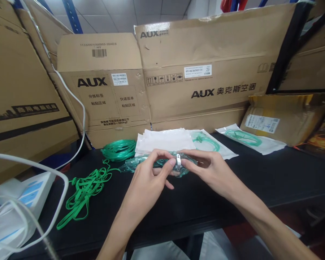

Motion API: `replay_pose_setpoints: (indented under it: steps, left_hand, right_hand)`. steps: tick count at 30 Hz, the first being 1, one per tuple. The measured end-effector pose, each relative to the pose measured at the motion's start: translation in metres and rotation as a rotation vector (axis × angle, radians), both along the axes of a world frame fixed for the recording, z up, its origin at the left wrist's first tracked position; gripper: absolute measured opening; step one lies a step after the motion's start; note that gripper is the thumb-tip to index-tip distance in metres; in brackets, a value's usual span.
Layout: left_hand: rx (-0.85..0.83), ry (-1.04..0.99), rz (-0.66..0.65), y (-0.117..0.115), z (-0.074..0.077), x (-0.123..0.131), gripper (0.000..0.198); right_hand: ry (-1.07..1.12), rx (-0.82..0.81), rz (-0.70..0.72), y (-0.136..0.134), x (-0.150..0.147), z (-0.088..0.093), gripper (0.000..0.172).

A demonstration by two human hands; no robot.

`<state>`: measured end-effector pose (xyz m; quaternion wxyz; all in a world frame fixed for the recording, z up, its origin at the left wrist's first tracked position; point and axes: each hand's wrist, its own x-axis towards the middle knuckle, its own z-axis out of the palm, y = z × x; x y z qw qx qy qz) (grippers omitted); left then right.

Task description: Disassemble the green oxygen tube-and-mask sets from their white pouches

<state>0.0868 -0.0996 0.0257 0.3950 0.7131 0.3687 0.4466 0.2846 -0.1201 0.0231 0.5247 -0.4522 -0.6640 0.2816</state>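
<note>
In the middle of the head view, a clear green oxygen mask (183,172) is held between both hands just above the black table. A silver metal nose clip (178,162) lies across it. My left hand (158,171) grips the mask from the left, its thumb against the clip. My right hand (206,164) pinches the right side, with thumb and index finger near the clip. Fingers hide much of the mask. More clear green plastic (131,164) shows left of my left hand. Beside it lies a tangle of green elastic straps (90,186).
Behind the hands are coiled green tubing (118,150), white pouches (162,139) and a pouch with green tubing (208,142). Another tubing pouch (251,139) lies farther right. Cardboard boxes (200,104) wall off the back. A white cable (66,180) loops at left over a white device (43,191).
</note>
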Motion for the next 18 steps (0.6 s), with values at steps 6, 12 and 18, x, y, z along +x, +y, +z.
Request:
replay_pose_setpoints:
  steps: [6,12,18]
  left_hand:
    - [0.145,0.086,-0.008,0.0010,-0.0012,0.0010,0.019]
    - [0.294,0.180,0.126,-0.0010,0.0028,0.0007,0.014]
    - [0.311,0.185,0.131,0.0018,0.0006,0.0025,0.014]
  right_hand:
    - [-0.008,0.030,-0.010,0.0012,-0.0007,-0.0014,0.028]
    - [-0.116,0.047,0.039,-0.0014,0.0013,0.0005,0.034]
    - [-0.185,0.086,-0.003,-0.0011,0.0023,-0.0007,0.031]
